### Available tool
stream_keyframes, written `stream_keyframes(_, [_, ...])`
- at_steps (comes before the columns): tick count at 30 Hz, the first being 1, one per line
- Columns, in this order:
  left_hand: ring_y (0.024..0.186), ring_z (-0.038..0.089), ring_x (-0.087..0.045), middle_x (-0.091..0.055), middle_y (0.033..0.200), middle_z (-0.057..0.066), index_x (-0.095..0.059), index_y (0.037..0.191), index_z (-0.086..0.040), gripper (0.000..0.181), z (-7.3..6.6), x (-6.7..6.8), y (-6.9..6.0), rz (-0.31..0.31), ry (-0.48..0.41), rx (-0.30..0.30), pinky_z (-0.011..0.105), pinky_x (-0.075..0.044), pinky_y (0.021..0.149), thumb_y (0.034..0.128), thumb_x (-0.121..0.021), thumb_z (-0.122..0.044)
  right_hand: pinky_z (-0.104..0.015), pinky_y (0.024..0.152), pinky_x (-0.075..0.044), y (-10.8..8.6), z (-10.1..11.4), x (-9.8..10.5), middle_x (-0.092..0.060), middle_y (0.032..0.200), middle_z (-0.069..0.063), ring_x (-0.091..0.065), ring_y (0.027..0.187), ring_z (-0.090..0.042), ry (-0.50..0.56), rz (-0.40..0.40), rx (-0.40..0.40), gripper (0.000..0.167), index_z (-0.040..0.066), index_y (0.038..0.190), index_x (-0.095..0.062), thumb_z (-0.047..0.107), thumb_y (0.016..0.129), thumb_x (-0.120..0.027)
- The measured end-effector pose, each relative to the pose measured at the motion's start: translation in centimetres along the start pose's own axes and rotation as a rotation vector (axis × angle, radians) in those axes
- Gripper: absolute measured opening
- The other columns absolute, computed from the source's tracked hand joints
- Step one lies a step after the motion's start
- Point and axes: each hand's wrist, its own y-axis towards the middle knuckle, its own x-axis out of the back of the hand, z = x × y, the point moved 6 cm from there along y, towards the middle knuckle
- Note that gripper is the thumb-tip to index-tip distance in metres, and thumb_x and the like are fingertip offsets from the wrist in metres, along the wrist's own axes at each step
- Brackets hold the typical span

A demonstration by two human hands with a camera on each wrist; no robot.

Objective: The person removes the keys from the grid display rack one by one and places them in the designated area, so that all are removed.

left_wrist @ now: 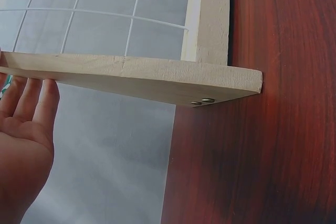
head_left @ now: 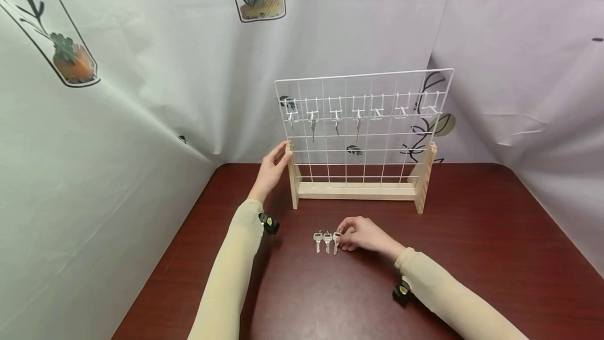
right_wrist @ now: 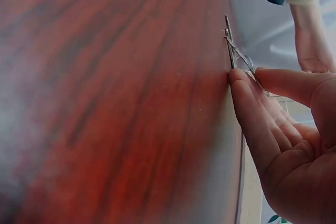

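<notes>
On the worktop (head_left: 302, 298), beside two keys (head_left: 327, 236), the right hand (head_left: 363, 235) pinches a tilted key (head_left: 335, 245) by its head; the left hand (head_left: 272, 169), fingers nearly straight, touches the rack's wooden side (head_left: 294, 188), probably steadying it

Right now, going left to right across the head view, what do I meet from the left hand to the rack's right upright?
Left hand → rack's left upright → leftmost table key → middle table key → pinched key → right hand → rack's right upright.
</notes>
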Motion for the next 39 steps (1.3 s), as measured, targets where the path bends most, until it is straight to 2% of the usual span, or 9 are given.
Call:
stream_keyframes(8, [0.137, 0.030, -0.049, -0.053, 0.146, 0.018, -0.050, 0.148, -0.006, 0.051, 0.1, 0.0, -0.2, -0.001, -0.004, -0.004, 0.043, -0.042, 0.111, 0.1027, -0.062, -0.026, -0.030, 0.050, -0.055, 0.2, 0.1, 0.2, -0.064, 0.063, -0.002, -0.060, 0.049, -0.011, -0.173, -0.034, 0.021, 0.009, 0.006, 0.089, -0.070, 0.010, 0.085, -0.077])
stream_keyframes(17, [0.136, 0.029, -0.050, -0.054, 0.145, 0.019, -0.051, 0.147, -0.005, 0.049, 0.0, 0.0, 0.0, 0.002, -0.011, -0.015, 0.041, -0.041, 0.111, 0.1029, -0.061, -0.025, -0.028, 0.049, -0.055, 0.9, 0.0, 0.4, -0.065, 0.060, -0.001, -0.061, 0.047, -0.011, -0.224, -0.010, -0.045, 0.009, 0.006, 0.083, -0.070, 0.011, 0.086, -0.077])
stream_keyframes(26, [0.136, 0.031, -0.050, -0.054, 0.145, 0.020, -0.050, 0.147, -0.004, 0.050, 0.1, 0.0, 0.0, -0.004, 0.003, -0.016, 0.042, -0.041, 0.111, 0.1030, -0.061, -0.024, -0.028, 0.050, -0.057, 1.6, 0.8, 0.8, -0.067, 0.063, -0.002, -0.064, 0.049, -0.011, -0.278, 0.048, -0.081, 0.011, 0.004, 0.078, -0.070, 0.004, 0.084, -0.079])
stream_keyframes(34, [0.135, 0.031, -0.050, -0.054, 0.144, 0.020, -0.051, 0.146, -0.004, 0.048, 0.0, 0.0, 0.0, -0.006, -0.016, -0.011, 0.042, -0.041, 0.111, 0.1031, -0.061, -0.022, -0.027, 0.049, -0.056, 2.4, 1.2, 0.7, -0.064, 0.062, -0.002, -0.062, 0.049, -0.013, -0.367, 0.020, -0.116, 0.016, 0.006, 0.075, -0.067, -0.004, 0.080, -0.079])
stream_keyframes(39, [0.135, 0.030, -0.051, -0.055, 0.144, 0.019, -0.051, 0.146, -0.005, 0.048, 0.0, -0.1, 0.0, -0.004, -0.014, -0.013, 0.042, -0.041, 0.111, 0.1030, -0.061, -0.023, -0.028, 0.049, -0.055, 2.5, 1.2, 0.6, -0.064, 0.062, -0.003, -0.063, 0.048, -0.015, -0.360, 0.006, -0.116, 0.015, 0.005, 0.080, -0.066, -0.004, 0.080, -0.078])
